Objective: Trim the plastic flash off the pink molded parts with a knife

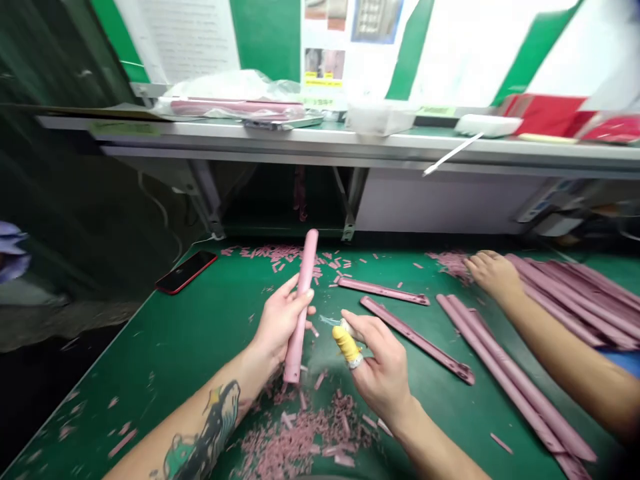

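Pink plastic tube (306,263) gripped in the closed left hand (280,320), while the right hand (380,373) pinches a small tool (327,321) beside it, over pink trimmings (290,440) on the green tabletop (185,347).

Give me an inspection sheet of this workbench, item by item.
Surface: green mat, scattered with pink offcuts.
Job's things: pink tube; pink channel strips lying near the hands; more pink tubes piled at right.
Clutter: pink shavings heaped below the hands; red-backed phone at the mat's far left.
Hands: left hand wraps the tube; right hand, with a yellow finger cot, pinches a small pale item, too small to identify. A co-worker's hand rests beside the pile.
Cables: thin white cable beneath the shelf.
Surroundings: shelf holding bagged pink tubes; papers on a green wall.
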Action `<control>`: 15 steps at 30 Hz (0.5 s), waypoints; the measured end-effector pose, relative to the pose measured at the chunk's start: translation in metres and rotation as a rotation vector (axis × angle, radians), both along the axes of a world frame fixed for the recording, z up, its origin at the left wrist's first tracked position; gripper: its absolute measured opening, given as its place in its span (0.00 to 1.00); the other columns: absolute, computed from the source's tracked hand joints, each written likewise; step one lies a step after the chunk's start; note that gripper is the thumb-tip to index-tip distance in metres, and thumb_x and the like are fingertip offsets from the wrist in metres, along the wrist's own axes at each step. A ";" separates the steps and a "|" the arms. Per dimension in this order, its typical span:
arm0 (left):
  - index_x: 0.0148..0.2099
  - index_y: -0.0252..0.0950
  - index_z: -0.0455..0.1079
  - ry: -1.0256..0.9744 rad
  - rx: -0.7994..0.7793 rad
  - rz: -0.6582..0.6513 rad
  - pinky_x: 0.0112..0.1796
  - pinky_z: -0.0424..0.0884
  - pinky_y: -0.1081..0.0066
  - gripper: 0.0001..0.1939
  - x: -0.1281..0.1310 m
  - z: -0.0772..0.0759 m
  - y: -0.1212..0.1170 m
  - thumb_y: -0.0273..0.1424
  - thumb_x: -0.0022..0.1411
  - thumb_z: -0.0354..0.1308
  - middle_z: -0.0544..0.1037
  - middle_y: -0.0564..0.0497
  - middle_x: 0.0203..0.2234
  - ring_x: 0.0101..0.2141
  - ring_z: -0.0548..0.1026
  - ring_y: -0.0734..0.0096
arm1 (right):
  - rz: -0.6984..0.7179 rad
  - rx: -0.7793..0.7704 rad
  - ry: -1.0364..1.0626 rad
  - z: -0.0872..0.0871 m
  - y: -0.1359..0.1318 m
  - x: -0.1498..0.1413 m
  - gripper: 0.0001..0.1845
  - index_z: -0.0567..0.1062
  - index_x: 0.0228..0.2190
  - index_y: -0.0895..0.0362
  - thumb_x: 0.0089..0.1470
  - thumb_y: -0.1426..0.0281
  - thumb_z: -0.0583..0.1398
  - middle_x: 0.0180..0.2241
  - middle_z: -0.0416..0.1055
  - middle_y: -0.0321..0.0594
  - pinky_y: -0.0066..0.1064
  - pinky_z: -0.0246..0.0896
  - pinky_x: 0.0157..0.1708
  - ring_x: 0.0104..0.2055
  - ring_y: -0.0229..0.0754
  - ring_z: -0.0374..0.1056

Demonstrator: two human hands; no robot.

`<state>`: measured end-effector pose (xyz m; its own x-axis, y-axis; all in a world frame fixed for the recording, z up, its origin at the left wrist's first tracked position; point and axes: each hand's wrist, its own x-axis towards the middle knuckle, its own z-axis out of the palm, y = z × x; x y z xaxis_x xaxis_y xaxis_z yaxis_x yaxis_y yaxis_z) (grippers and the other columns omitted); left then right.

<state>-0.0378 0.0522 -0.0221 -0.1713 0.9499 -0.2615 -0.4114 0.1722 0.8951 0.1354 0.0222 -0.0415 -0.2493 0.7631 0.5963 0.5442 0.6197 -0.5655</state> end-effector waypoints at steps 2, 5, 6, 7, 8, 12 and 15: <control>0.59 0.37 0.59 0.018 -0.033 0.074 0.20 0.69 0.80 0.28 0.021 -0.026 0.000 0.26 0.58 0.61 0.70 0.54 0.30 0.25 0.71 0.78 | -0.129 -0.134 -0.083 -0.009 0.014 0.024 0.17 0.71 0.49 0.54 0.58 0.67 0.57 0.40 0.71 0.44 0.33 0.63 0.39 0.40 0.43 0.68; 0.59 0.32 0.55 0.033 -0.110 0.116 0.25 0.70 0.78 0.27 0.062 -0.069 -0.003 0.24 0.59 0.58 0.71 0.51 0.32 0.26 0.71 0.78 | -0.363 -0.389 -0.435 -0.024 0.033 0.074 0.20 0.71 0.50 0.51 0.55 0.64 0.59 0.43 0.70 0.43 0.34 0.61 0.37 0.43 0.48 0.67; 0.59 0.32 0.55 0.031 -0.129 0.112 0.27 0.71 0.78 0.27 0.075 -0.081 -0.003 0.23 0.59 0.58 0.72 0.50 0.33 0.27 0.71 0.78 | -0.411 -0.446 -0.501 -0.029 0.037 0.091 0.19 0.73 0.48 0.52 0.53 0.66 0.59 0.42 0.70 0.44 0.34 0.60 0.36 0.43 0.49 0.67; 0.59 0.32 0.54 0.028 -0.143 0.108 0.28 0.71 0.77 0.27 0.088 -0.091 -0.004 0.23 0.60 0.58 0.72 0.49 0.35 0.28 0.72 0.78 | -0.433 -0.485 -0.542 -0.035 0.041 0.105 0.17 0.75 0.46 0.52 0.52 0.68 0.59 0.41 0.71 0.44 0.33 0.59 0.35 0.42 0.50 0.68; 0.60 0.33 0.54 0.023 -0.152 0.100 0.30 0.71 0.77 0.28 0.099 -0.099 -0.003 0.23 0.59 0.58 0.73 0.48 0.37 0.29 0.73 0.76 | -0.436 -0.509 -0.556 -0.039 0.043 0.117 0.15 0.76 0.42 0.53 0.52 0.70 0.59 0.39 0.72 0.44 0.32 0.59 0.34 0.40 0.49 0.68; 0.63 0.36 0.52 -0.014 -0.134 0.009 0.42 0.71 0.70 0.33 0.139 -0.107 0.008 0.21 0.58 0.59 0.72 0.42 0.48 0.44 0.74 0.66 | -0.378 -0.551 -0.571 -0.048 0.057 0.132 0.10 0.78 0.36 0.52 0.54 0.68 0.58 0.37 0.73 0.41 0.30 0.58 0.34 0.37 0.44 0.71; 0.61 0.36 0.57 -0.055 -0.087 -0.144 0.49 0.69 0.57 0.27 0.164 -0.100 0.023 0.26 0.61 0.58 0.67 0.41 0.55 0.51 0.70 0.58 | -0.394 -0.544 -0.569 -0.043 0.083 0.126 0.20 0.74 0.48 0.51 0.56 0.57 0.57 0.48 0.70 0.43 0.31 0.59 0.40 0.47 0.46 0.69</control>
<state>0.1266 0.0751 -0.1219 -0.0184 0.9370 -0.3487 -0.4253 0.3083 0.8509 0.2616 0.1054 -0.0846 -0.0568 0.9983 -0.0090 0.9507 0.0513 -0.3057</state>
